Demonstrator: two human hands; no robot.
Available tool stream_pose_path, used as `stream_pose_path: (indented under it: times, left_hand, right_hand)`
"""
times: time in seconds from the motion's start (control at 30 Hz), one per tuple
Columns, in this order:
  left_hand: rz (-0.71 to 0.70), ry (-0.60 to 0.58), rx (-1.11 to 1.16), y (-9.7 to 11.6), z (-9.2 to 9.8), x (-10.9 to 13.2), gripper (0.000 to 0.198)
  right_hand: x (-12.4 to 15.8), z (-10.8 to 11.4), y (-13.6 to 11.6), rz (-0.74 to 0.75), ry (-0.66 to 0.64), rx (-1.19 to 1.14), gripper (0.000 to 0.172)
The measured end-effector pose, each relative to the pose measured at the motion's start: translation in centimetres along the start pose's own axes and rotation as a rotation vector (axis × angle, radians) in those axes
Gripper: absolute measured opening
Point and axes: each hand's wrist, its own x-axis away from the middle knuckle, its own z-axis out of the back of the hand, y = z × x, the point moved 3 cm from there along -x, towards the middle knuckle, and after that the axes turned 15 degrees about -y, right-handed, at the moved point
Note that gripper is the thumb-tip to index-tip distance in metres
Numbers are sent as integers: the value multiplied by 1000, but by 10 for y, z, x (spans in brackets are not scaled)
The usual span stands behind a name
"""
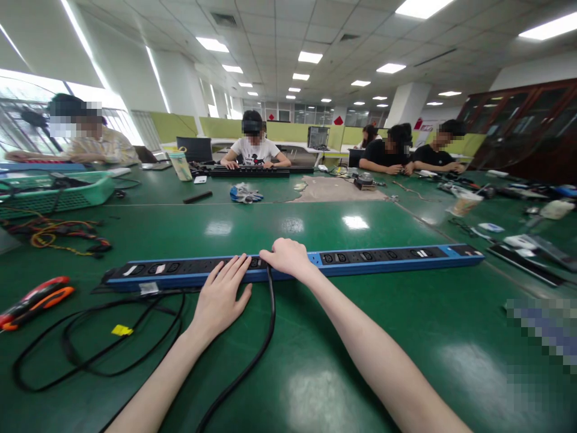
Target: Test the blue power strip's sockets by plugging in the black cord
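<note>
A long blue power strip (374, 257) with a black socket face lies across the green table in front of me. My left hand (222, 293) rests on it with fingers stretched out flat, just left of the middle. Closed around the end of a black power cord (271, 307), my right hand (287, 255) is at the strip's sockets. The cord's plug is hidden by my fingers, so I cannot tell how deep it sits. From there the cord bends down toward the table's near edge.
Red-and-orange handled pliers (38, 300) and a coiled black cable (67, 337) with a yellow tag lie left. Beyond are a green basket (85, 191), loose wires (49, 231) and gloves (246, 193). Cups and parts stand farther right. Several people sit around the table.
</note>
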Motion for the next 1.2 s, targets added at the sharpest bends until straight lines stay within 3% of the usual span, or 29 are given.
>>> stream_pose_path:
  times: [0.13, 0.27, 0.47, 0.67, 0.8, 1.0, 1.2]
  left_hand:
    - [3, -3, -20, 0, 0, 0, 70]
    - [-4, -4, -53, 0, -1, -1, 70]
    - [-1, 6, -64, 0, -1, -1, 69]
    - [-7, 10, -62, 1, -1, -2, 69]
    - [-16, 21, -54, 1, -2, -2, 69]
    - [-20, 15, -47, 0, -2, -2, 69]
    - [-12, 14, -47, 1, -3, -3, 68]
  right_hand:
    - [12, 31, 8, 98, 100, -128, 53]
    - [22, 57, 40, 36, 239, -98, 47]
    - [26, 66, 94, 20, 123, -80, 45]
    - [39, 74, 125, -31, 32, -60, 48]
    - [40, 64, 130, -97, -49, 89, 42]
    - [35, 54, 124, -77, -121, 163, 39]
    - [41, 53, 105, -130, -42, 301, 40]
